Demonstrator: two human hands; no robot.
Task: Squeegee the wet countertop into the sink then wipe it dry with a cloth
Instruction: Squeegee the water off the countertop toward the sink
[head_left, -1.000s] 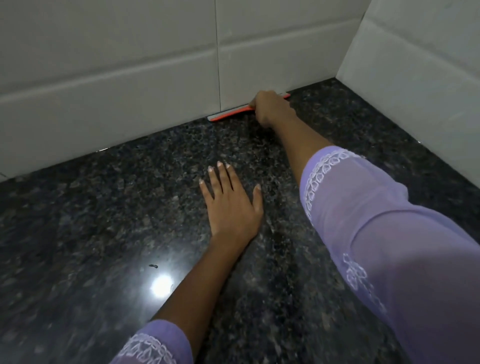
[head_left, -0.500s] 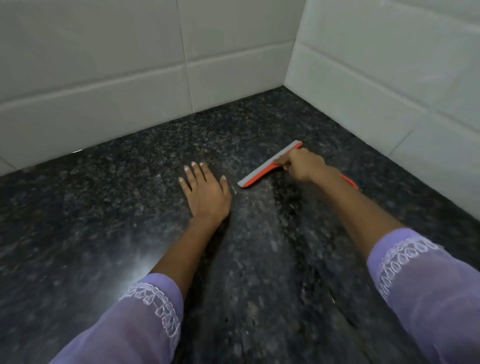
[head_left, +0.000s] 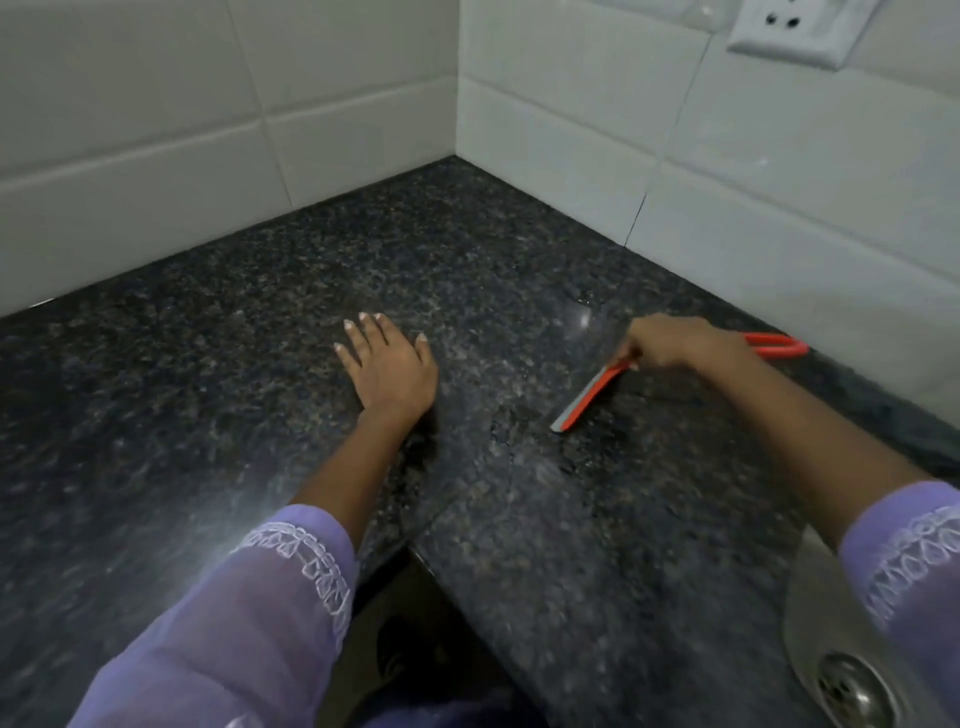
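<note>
Speckled black granite desk (head_left: 218, 395), wet sheen in patches. 2 hands: left hand (head_left: 389, 371) flat on the stone, fingers (head_left: 363, 332) spread; right hand (head_left: 670, 343) w/ fingers curled round 1 orange squeegee (head_left: 584, 402), blade edge on the desk right of centre, handle poking out far right. 1 steel sink (head_left: 810, 613) w/ 1 drain (head_left: 852, 686), near right corner. 1 white wall socket (head_left: 779, 28), top right. No readable writing.

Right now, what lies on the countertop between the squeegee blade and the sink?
Nothing: in the head view, only bare dark granite countertop lies between the squeegee and the sink.
</note>
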